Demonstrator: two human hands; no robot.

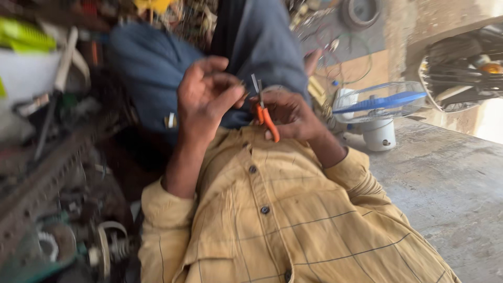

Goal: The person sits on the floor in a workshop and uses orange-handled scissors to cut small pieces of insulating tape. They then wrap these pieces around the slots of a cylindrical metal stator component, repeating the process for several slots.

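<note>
While raised: right hand (291, 112), orange-handled cutters (264, 112).

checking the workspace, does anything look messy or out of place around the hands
Yes: metal parts and scrap lie heaped left of the hands. The right hand holds orange-handled cutters; the left hand pinches something too small to tell.

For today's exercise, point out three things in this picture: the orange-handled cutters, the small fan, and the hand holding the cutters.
Orange-handled cutters (268, 121), head view, on the orange handle.
Small fan (378, 100), head view, on the blue blade.
Right hand (291, 114), head view, on the back of the hand.
</note>
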